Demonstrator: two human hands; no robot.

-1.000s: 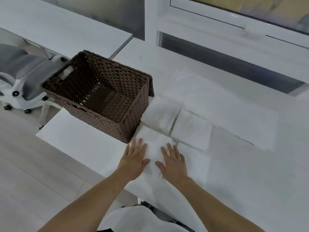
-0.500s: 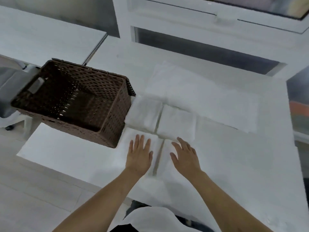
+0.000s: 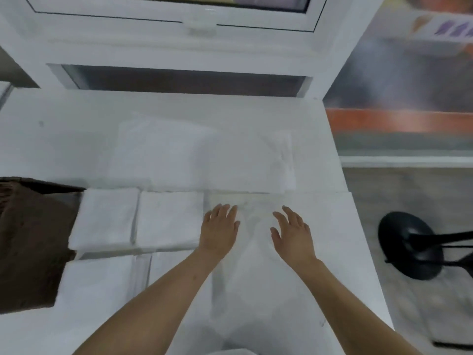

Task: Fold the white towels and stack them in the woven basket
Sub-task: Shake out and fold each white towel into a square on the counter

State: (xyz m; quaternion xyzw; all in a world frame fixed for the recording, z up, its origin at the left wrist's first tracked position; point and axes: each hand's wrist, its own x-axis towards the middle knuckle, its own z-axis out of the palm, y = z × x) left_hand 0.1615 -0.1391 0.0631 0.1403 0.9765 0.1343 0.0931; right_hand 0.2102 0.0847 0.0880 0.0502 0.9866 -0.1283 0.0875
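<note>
The brown woven basket [image 3: 30,242] shows only in part at the left edge. Two folded white towels lie side by side next to it, one [image 3: 107,219] by the basket and one [image 3: 169,220] to its right, with another folded towel [image 3: 99,280] nearer me. A large unfolded white towel [image 3: 204,160] is spread across the back of the table. My left hand [image 3: 220,228] and my right hand [image 3: 291,230] hover with straight, spread fingers over the bare white tabletop [image 3: 256,252], right of the folded towels. Neither hand holds anything.
The table's right edge [image 3: 358,226] drops to the floor, where a black round stand base [image 3: 409,244] sits. A white window frame [image 3: 199,47] rises behind the table. Orange and grey shelving [image 3: 396,124] is at the right.
Both hands have left the near folded towel and moved right, over the bare tabletop. The view has swung right, so the basket is now mostly out of frame.
</note>
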